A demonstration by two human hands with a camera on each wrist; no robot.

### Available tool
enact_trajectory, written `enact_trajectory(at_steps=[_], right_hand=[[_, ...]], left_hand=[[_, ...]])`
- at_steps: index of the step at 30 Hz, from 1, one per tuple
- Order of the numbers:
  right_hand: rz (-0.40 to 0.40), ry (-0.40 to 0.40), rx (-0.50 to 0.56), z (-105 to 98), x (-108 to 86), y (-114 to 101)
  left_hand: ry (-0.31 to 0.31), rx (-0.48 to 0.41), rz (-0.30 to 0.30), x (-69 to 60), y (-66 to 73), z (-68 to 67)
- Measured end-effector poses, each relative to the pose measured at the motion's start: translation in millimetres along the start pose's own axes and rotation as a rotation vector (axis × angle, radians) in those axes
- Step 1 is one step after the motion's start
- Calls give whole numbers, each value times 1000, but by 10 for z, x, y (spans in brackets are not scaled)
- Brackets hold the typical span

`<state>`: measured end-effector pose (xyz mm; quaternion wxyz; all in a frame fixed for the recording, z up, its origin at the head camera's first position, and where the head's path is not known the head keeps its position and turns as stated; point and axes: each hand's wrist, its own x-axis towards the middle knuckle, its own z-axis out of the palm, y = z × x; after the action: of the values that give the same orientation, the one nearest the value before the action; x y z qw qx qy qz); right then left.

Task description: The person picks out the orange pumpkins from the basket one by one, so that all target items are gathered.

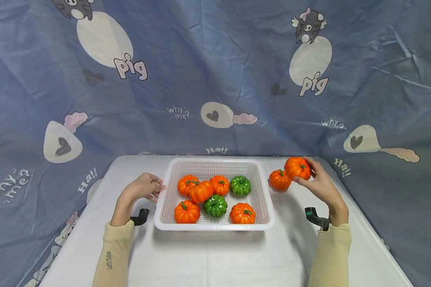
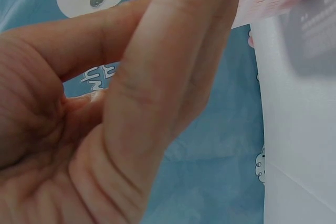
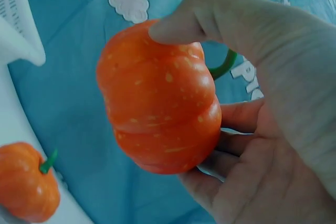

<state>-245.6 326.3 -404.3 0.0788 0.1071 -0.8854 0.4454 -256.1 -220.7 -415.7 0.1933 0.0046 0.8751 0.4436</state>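
In the head view my right hand grips an orange toy pumpkin between thumb and fingers, at the table's far right. The right wrist view shows this pumpkin's ribbed side and green stem. Another orange pumpkin sits on the table just left of it. My left hand holds the left rim of a white plastic basket, fingers bent at the edge; in the left wrist view the fingertips are partly hidden. Several orange pumpkins and two green ones lie inside the basket.
A white cloth-covered table lies under everything. Blue printed fabric hangs behind it and runs down both sides. The basket's right wall stands close to the loose pumpkin.
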Motion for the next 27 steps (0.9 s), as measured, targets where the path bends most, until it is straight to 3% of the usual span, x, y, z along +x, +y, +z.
enact_trajectory(at_steps=[13,18,27], right_hand=[[159,77,-52,-74,10,296],[195,114,-89,-49,56,500],[317,36,-66,52,78,866]], left_hand=[[-8,4,-1,8,-22,-13],[-15,-3,-5,25,-25,-24],[-13,-7,-6,28,-21,-8]])
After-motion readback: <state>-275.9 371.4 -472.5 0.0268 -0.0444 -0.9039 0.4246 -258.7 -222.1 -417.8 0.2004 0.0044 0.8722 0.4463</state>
